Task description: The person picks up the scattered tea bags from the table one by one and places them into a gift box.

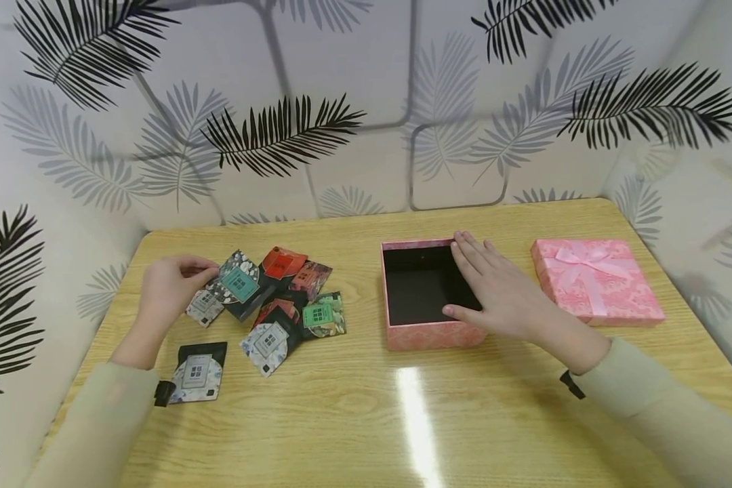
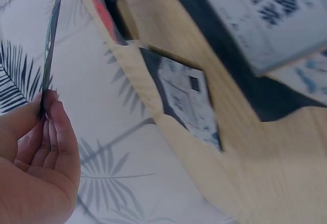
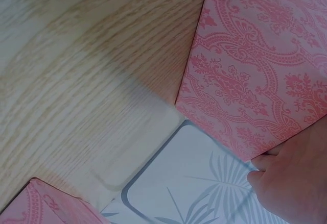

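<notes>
My left hand (image 1: 171,281) pinches the edge of a small flat sachet with a teal label (image 1: 239,285), raised over the pile at the left. In the left wrist view that sachet (image 2: 50,50) stands edge-on between thumb and fingertips. A pink box (image 1: 436,335) with a black inside sits uncovered near the table's middle. My right hand (image 1: 506,291) lies with straight fingers along its right rim, thumb towards the inside. In the right wrist view the patterned box wall (image 3: 250,66) shows, with part of the hand (image 3: 296,188) at its edge.
Several sachets lie in a loose pile, among them a red one (image 1: 283,263) and a green-labelled one (image 1: 318,314). A white-labelled sachet (image 1: 198,373) lies apart, beside the left sleeve. The pink lid with a bow (image 1: 634,298) is at the right. Leaf-patterned cloth (image 1: 354,169) hangs behind the table.
</notes>
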`<state>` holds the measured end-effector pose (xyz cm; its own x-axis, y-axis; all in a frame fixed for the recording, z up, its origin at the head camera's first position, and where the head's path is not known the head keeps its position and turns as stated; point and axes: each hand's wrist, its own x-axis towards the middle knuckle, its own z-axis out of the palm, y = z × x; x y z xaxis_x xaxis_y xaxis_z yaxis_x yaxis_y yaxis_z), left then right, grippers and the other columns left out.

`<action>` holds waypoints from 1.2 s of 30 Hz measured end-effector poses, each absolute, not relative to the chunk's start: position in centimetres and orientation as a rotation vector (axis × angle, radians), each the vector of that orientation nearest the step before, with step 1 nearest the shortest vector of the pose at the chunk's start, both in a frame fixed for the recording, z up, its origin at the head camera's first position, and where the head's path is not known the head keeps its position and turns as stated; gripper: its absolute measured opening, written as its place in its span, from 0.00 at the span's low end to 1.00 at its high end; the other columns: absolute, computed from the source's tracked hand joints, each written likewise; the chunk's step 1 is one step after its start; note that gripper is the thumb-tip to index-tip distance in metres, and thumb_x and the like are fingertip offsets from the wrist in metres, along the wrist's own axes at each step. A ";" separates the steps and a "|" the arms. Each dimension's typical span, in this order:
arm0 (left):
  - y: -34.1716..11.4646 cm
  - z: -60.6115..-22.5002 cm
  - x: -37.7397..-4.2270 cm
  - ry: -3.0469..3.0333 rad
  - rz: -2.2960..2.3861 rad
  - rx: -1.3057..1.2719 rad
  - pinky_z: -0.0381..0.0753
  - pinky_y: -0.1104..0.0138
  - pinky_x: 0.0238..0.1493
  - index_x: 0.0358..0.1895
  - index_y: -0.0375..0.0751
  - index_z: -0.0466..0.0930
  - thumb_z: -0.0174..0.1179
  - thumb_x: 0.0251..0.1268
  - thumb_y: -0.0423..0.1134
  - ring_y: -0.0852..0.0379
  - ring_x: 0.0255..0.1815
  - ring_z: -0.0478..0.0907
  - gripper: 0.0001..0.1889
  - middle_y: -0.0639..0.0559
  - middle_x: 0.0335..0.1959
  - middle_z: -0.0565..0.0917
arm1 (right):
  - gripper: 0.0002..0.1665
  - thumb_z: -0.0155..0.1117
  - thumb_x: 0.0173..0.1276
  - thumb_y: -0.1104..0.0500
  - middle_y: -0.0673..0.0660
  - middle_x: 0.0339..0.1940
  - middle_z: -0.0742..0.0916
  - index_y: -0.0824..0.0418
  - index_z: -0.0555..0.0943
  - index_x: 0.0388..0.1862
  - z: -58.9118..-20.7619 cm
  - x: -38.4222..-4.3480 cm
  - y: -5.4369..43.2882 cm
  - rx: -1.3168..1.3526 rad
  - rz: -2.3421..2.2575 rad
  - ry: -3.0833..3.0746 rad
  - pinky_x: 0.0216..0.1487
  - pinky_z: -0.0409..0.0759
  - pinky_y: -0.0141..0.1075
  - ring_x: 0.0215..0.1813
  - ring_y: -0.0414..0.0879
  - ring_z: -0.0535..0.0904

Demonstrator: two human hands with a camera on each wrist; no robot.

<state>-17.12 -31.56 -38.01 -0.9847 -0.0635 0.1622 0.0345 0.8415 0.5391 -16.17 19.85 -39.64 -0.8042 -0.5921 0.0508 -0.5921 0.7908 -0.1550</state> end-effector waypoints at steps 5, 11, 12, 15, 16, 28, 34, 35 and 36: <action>-30.1 -36.8 -17.6 -2.829 -0.870 0.027 0.73 0.82 0.32 0.49 0.32 0.91 0.68 0.75 0.36 0.68 0.33 0.80 0.10 0.33 0.45 0.92 | 0.60 0.62 0.76 0.35 0.71 0.89 0.53 0.73 0.48 0.86 -39.7 -16.2 19.8 -0.985 -0.256 2.975 0.89 0.48 0.60 0.90 0.64 0.46; -28.2 -35.7 -18.3 -2.808 -0.870 -0.021 0.75 0.77 0.35 0.49 0.34 0.92 0.68 0.76 0.38 0.43 0.42 0.89 0.11 0.34 0.46 0.92 | 0.61 0.63 0.76 0.36 0.71 0.89 0.53 0.74 0.49 0.86 -39.8 -16.2 19.8 -0.990 -0.259 2.980 0.89 0.49 0.60 0.90 0.64 0.46; -27.9 -35.5 -18.4 -2.804 -0.868 -0.034 0.76 0.75 0.36 0.49 0.34 0.92 0.67 0.76 0.39 0.40 0.43 0.89 0.11 0.34 0.46 0.92 | 0.61 0.63 0.76 0.36 0.71 0.89 0.53 0.74 0.49 0.86 -39.9 -16.2 19.8 -0.991 -0.258 2.981 0.89 0.49 0.60 0.90 0.64 0.46; -26.9 -34.9 -18.7 -2.792 -0.874 -0.073 0.78 0.69 0.38 0.50 0.35 0.92 0.67 0.77 0.39 0.39 0.44 0.90 0.11 0.34 0.46 0.92 | 0.60 0.62 0.76 0.35 0.70 0.89 0.53 0.73 0.49 0.86 -39.9 -16.2 19.9 -0.986 -0.261 2.980 0.89 0.49 0.60 0.90 0.64 0.46; -26.6 -34.7 -18.8 -2.786 -0.889 -0.087 0.78 0.69 0.38 0.49 0.35 0.92 0.67 0.77 0.39 0.39 0.44 0.90 0.11 0.34 0.46 0.92 | 0.60 0.62 0.76 0.35 0.70 0.89 0.52 0.73 0.48 0.86 -39.8 -16.2 19.9 -0.982 -0.263 2.977 0.89 0.48 0.60 0.90 0.64 0.45; -22.0 -32.9 -20.2 -2.753 -1.056 -0.185 0.77 0.76 0.42 0.51 0.33 0.91 0.66 0.77 0.34 0.40 0.49 0.90 0.10 0.34 0.49 0.92 | 0.61 0.61 0.77 0.34 0.69 0.90 0.51 0.72 0.47 0.87 -39.7 -16.1 19.9 -0.967 -0.269 2.966 0.89 0.47 0.60 0.91 0.64 0.44; -19.8 -32.6 -21.1 -2.728 -1.112 -0.249 0.76 0.78 0.39 0.51 0.34 0.92 0.65 0.77 0.33 0.43 0.46 0.89 0.09 0.35 0.48 0.92 | 0.61 0.61 0.77 0.34 0.69 0.90 0.51 0.72 0.47 0.87 -39.6 -16.1 19.9 -0.962 -0.266 2.961 0.89 0.46 0.59 0.91 0.63 0.44; -19.4 -32.5 -21.2 -2.723 -1.124 -0.259 0.77 0.76 0.40 0.51 0.33 0.92 0.65 0.77 0.33 0.43 0.46 0.89 0.09 0.35 0.47 0.92 | 0.61 0.61 0.77 0.34 0.69 0.90 0.51 0.72 0.47 0.87 -39.5 -16.1 19.9 -0.961 -0.265 2.961 0.89 0.46 0.60 0.91 0.63 0.44; -19.0 -32.4 -21.3 -2.718 -1.126 -0.269 0.79 0.73 0.42 0.50 0.33 0.92 0.66 0.77 0.33 0.43 0.46 0.89 0.09 0.36 0.47 0.92 | 0.61 0.61 0.77 0.34 0.69 0.90 0.51 0.72 0.48 0.87 -39.5 -16.1 19.9 -0.959 -0.265 2.960 0.89 0.46 0.60 0.91 0.63 0.44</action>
<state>-21.28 -19.00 -32.42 -0.9662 0.0951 0.2397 0.2367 0.6954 0.6785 -16.11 19.89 -39.49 -0.8112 -0.5838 0.0341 -0.5806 0.7970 -0.1664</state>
